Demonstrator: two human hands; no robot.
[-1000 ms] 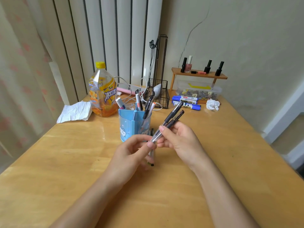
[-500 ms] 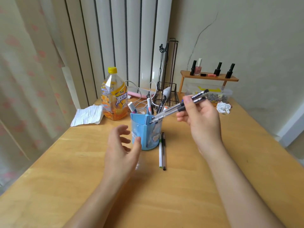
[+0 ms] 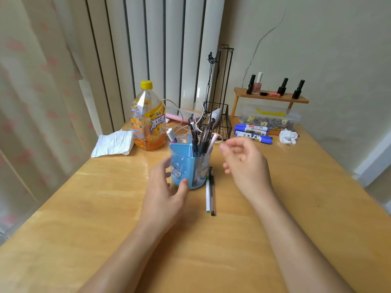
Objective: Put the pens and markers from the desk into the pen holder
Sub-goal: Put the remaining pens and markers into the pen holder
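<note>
A blue pen holder [image 3: 186, 163] stands mid-desk with several pens and markers upright in it. My left hand [image 3: 165, 191] is open at its left side, thumb against its lower front. My right hand [image 3: 245, 163] hovers just right of the holder, fingers loosely spread, empty. Two pens, one white [image 3: 207, 195] and one black [image 3: 212, 193], lie side by side on the desk right of the holder. Three blue markers [image 3: 252, 133] lie at the back right.
An orange drink bottle [image 3: 148, 119] and a crumpled paper [image 3: 113, 142] sit back left. A black wire basket [image 3: 218, 121] with cables stands behind the holder. A wooden shelf [image 3: 270, 98] with small bottles, a plastic box [image 3: 268, 119] and a tissue ball [image 3: 287, 136] are back right.
My right hand held a bundle of dark pens over the holder; those pens now stand in the holder and the hand is empty. My left hand moved up to the holder's side.
</note>
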